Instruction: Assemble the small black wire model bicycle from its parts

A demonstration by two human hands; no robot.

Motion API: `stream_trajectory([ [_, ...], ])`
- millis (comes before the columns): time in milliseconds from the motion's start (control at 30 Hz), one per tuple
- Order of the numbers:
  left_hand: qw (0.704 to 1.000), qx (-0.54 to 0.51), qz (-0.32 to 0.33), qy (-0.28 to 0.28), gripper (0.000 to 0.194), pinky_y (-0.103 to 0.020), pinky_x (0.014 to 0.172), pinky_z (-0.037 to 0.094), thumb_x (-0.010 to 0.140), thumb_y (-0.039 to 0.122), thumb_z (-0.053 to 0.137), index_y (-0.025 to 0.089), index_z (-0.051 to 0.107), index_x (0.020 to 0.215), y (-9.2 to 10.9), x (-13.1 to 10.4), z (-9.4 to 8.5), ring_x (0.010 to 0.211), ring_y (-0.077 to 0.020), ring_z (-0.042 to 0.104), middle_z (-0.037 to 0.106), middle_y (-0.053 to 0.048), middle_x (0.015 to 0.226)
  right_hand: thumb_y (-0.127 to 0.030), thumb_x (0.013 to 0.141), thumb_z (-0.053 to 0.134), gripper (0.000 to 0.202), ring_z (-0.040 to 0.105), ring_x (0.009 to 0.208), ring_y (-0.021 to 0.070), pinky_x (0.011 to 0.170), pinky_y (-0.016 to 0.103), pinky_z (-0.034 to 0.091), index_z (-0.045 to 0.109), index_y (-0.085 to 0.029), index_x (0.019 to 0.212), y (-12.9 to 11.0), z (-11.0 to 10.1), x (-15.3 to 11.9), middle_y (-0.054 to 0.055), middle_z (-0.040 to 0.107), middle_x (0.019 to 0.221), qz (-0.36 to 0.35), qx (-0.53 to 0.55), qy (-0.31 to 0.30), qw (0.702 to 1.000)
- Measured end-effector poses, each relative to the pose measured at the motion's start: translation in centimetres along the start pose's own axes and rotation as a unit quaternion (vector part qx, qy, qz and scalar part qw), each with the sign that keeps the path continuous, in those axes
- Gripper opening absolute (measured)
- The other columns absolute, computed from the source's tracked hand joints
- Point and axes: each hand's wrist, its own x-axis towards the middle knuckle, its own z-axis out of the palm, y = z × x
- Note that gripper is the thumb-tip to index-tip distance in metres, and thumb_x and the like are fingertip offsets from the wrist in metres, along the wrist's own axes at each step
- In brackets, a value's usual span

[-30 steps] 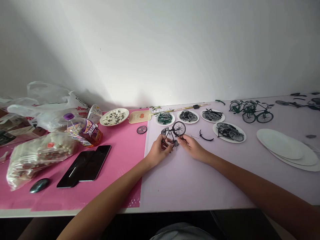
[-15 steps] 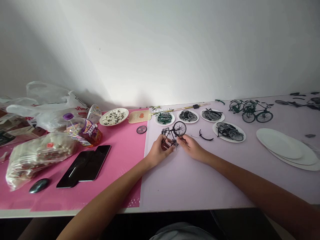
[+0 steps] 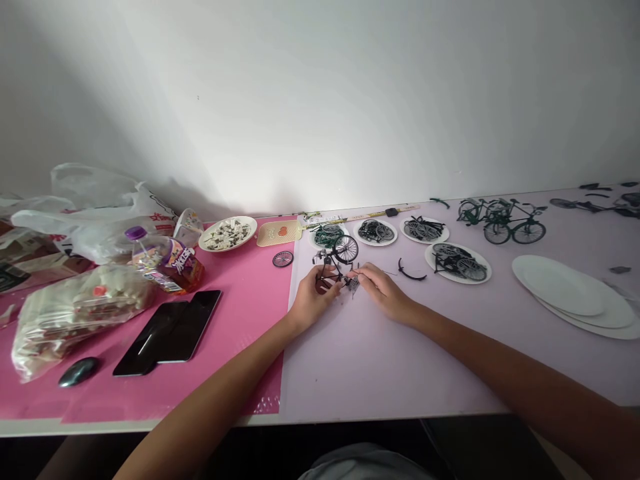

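Left hand (image 3: 313, 298): thumb and fingers closed around the side of a small black bicycle (image 3: 330, 268), grip snug. Bicycle is held up over the pale part of the table (image 3: 390, 373), tilted, its front wheel (image 3: 345, 249) raised toward the wall. Right hand (image 3: 384, 293): at the bicycle's other side, fingers bent, thumb and forefinger tips near each other. Too small to tell whether that grip pinches the frame or a separate piece. A little grey part (image 3: 354, 283) shows between the two hands; its attachment is unclear.

Just right of the right hand, on the table: a dark curved piece (image 3: 412, 271). Beyond the hands, a row of white plates heaped with parts: green parts (image 3: 327, 235) behind the bicycle, then two plates of black and grey parts (image 3: 376, 232) (image 3: 425, 230). A fourth plate, nearer, carries grey wheels (image 3: 460, 262). Farther right, green bicycles (image 3: 515, 230) stand upright; nearer than these, bare white plates (image 3: 559, 285) overlap.

Left, on a pink cover (image 3: 250, 373): one loose wheel (image 3: 283, 259) near the seam; a patterned tray (image 3: 278, 233); a dish of pale bits (image 3: 229, 233). Farther left, a drink bottle (image 3: 167, 262), two dark phones (image 3: 193, 327) touching, a filled clear bag (image 3: 83, 310), and a dark, smooth oval thing (image 3: 79, 372) near the table's front edge. A tape measure (image 3: 360, 217) lies stretched out along the back.
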Motion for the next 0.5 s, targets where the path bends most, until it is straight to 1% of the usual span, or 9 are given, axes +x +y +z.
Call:
stream_trajectory([
  [133,0.999,0.005,-0.033,0.005,0.046,-0.027,0.065,0.053,0.081,0.041,0.080,0.013,0.067,0.114,0.03,0.28,-0.26,0.067,-0.0134,0.065,0.072,-0.006,0.082,-0.043,0.106,0.042,0.039,0.058,0.078,0.0184,0.074,0.033,0.051,0.071,-0.022,0.122,0.17,-0.07,0.11,0.007,0.059,0.095,-0.014,-0.032,0.024,0.999],
  [233,0.999,0.006,-0.036,0.004,0.045,-0.028,0.067,0.055,0.082,0.041,0.079,0.012,0.069,0.115,-0.05,0.34,-0.32,0.067,-0.0141,0.066,0.073,-0.005,0.079,-0.042,0.104,0.048,0.037,0.054,0.066,0.0162,0.062,0.030,0.046,0.073,-0.021,0.120,0.09,-0.12,0.06,0.005,0.061,0.086,-0.015,-0.040,0.021,0.999],
  [267,0.999,0.005,-0.034,0.004,0.044,-0.028,0.067,0.055,0.082,0.040,0.079,0.012,0.069,0.115,-0.11,0.33,-0.30,0.069,-0.0141,0.067,0.073,-0.006,0.082,-0.041,0.103,0.050,0.035,0.054,0.065,0.0158,0.061,0.029,0.046,0.075,-0.021,0.117,0.04,-0.11,0.02,0.005,0.063,0.084,-0.012,-0.038,0.012,0.999],
  [333,1.000,0.002,-0.021,0.004,0.043,-0.026,0.066,0.056,0.082,0.038,0.078,0.014,0.068,0.116,-0.19,0.26,-0.20,0.072,-0.0133,0.069,0.073,-0.008,0.095,-0.041,0.101,0.052,0.033,0.056,0.063,0.0156,0.059,0.028,0.045,0.076,-0.020,0.111,0.00,-0.02,-0.10,0.005,0.068,0.083,0.001,-0.033,-0.016,0.999],
  [400,1.000,0.003,-0.003,0.000,0.041,-0.025,0.065,0.056,0.084,0.037,0.075,0.016,0.066,0.118,-0.17,0.10,-0.07,0.074,-0.0121,0.069,0.070,-0.009,0.109,-0.041,0.100,0.053,0.032,0.057,0.062,0.0159,0.057,0.027,0.045,0.077,-0.019,0.105,0.07,0.11,-0.21,0.004,0.071,0.082,0.015,-0.029,-0.047,0.998],
  [433,1.000,0.005,0.005,-0.004,0.041,-0.025,0.065,0.056,0.085,0.037,0.074,0.018,0.065,0.120,-0.12,0.00,0.00,0.074,-0.0116,0.069,0.068,-0.009,0.113,-0.042,0.100,0.053,0.033,0.059,0.063,0.0164,0.057,0.027,0.046,0.077,-0.019,0.104,0.15,0.19,-0.26,0.004,0.072,0.081,0.019,-0.027,-0.055,0.998],
  [500,1.000,0.014,0.011,-0.012,0.042,-0.025,0.065,0.056,0.087,0.038,0.072,0.018,0.063,0.124,0.05,-0.21,0.11,0.075,-0.0116,0.069,0.066,-0.008,0.113,-0.043,0.100,0.053,0.034,0.062,0.067,0.0184,0.059,0.028,0.049,0.077,-0.020,0.104,0.37,0.34,-0.31,0.005,0.074,0.082,0.020,-0.024,-0.046,0.998],
])
